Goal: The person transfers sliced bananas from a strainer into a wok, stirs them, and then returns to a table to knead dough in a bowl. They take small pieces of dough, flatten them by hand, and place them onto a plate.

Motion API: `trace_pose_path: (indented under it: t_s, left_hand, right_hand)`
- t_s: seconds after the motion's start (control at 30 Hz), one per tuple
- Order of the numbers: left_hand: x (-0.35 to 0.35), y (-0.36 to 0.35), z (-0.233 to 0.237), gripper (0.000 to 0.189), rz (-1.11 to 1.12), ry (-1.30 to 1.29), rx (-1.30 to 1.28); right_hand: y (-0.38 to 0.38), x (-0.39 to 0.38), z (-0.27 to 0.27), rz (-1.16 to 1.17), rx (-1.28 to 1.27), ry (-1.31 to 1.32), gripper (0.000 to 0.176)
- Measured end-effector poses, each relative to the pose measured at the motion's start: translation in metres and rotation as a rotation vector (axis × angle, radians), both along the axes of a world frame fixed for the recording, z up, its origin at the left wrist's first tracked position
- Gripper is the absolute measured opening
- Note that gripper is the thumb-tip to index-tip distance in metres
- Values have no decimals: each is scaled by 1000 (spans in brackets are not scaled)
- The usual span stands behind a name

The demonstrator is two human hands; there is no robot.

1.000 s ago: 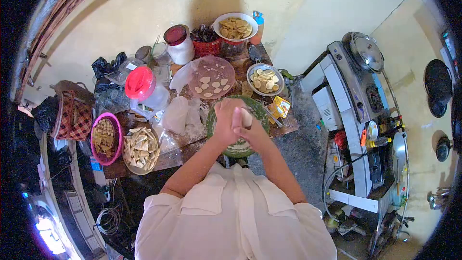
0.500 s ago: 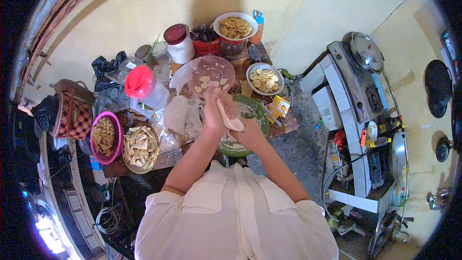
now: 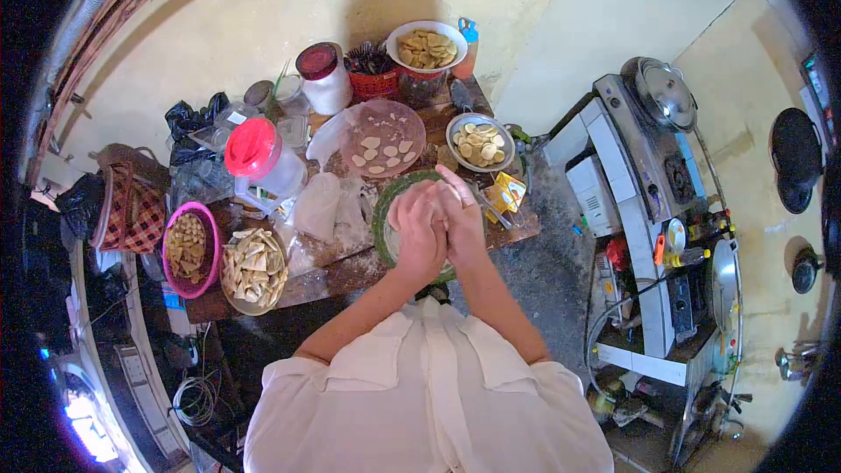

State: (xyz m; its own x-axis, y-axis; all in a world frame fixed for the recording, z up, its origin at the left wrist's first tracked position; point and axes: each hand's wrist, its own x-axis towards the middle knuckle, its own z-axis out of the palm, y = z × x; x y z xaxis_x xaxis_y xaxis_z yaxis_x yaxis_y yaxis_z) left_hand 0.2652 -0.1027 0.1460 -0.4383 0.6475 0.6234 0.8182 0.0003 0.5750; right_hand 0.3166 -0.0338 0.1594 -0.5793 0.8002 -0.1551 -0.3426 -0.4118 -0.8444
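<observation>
My left hand [image 3: 419,226] and my right hand [image 3: 457,210] are pressed together over a green-rimmed basin [image 3: 384,236]. Both are dusted with pale flour. Anything between the palms is hidden from view. Just beyond them lies a pinkish round plate [image 3: 407,127] bearing several flat pale discs. A bowl of sliced rounds [image 3: 481,142] stands to the right of that plate, and a yellow packet [image 3: 506,194] rests beside the basin.
Left on the table are a red-lidded jug [image 3: 263,162], a pink basket [image 3: 166,250] and a bowl of cut pieces [image 3: 254,271]. A white bowl [image 3: 427,45] and a jar [image 3: 326,79] stand at the back. A stove [image 3: 657,153] is at right.
The hands have come in over the basin from beside the plate. The pale flat dough seen between them earlier no longer shows, and the discs on the plate are now uncovered.
</observation>
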Motion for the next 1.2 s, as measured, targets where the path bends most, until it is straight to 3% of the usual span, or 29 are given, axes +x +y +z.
trace_pose_path:
  t_s: [0.07, 0.2, 0.27, 0.33, 0.4, 0.43, 0.47, 0.57, 0.63, 0.7, 0.73, 0.83, 0.93, 1.03, 1.1, 1.13, 1.2]
  left_hand:
    - [4, 3, 2, 44, 125, 5, 139]
    - [-6, -1, 15, 43, -53, -160, 69]
    - [-18, -8, 14, 38, -217, -58, 51]
    - [-17, -10, 18, 34, -308, 33, 117]
    - [-25, -5, 24, 31, -412, 117, 109]
    - [-29, -3, 26, 29, -464, 162, 108]
    - [-31, -3, 24, 25, -440, 104, 137]
    - [-33, -2, 12, 19, -352, -73, 200]
    - [-29, 0, 5, 20, -263, -193, 209]
    - [-31, -1, -10, 27, -269, -696, 44]
    - [-31, -1, -16, 30, -267, -948, -44]
    - [-30, 3, -27, 36, -306, -1192, -136]
    - [-21, 7, -23, 29, -243, -234, -30]
    - [-13, 0, 22, 46, -134, 195, -439]
    - [-15, 2, 17, 56, -89, 27, -291]
    - [-17, 4, 13, 63, -66, -56, -215]
    - [-19, 14, 4, 60, -231, -497, 87]
  right_hand:
    - [-5, -2, 0, -38, 14, -66, 36]
    - [-5, 5, -27, 63, -278, 112, 46]
    - [-8, 1, -42, 97, -356, 277, 58]
    - [-15, -1, -21, 173, 93, 396, 55]
    - [-22, 2, 1, 208, -4, 430, 62]
    - [-23, 6, 10, 206, -321, 403, 70]
    - [-22, 9, 15, 201, -636, 369, 78]
    - [-17, 18, -5, 433, -672, 471, 86]
    - [-24, 20, -27, 502, -970, 965, 84]
    - [-26, 18, -34, 468, -972, 968, 82]
    - [-25, 18, -33, 401, -830, 722, 82]
    - [-27, 20, -22, 285, -686, 411, 73]
    - [-23, 16, -23, 153, -502, 221, 60]
    - [-8, 14, -52, 51, -295, -14, 49]
    - [-4, 16, -59, 21, -204, -100, 41]
    - [-8, 16, -38, 15, -173, -110, 37]
    - [-10, 16, -28, -37, -116, -185, 31]
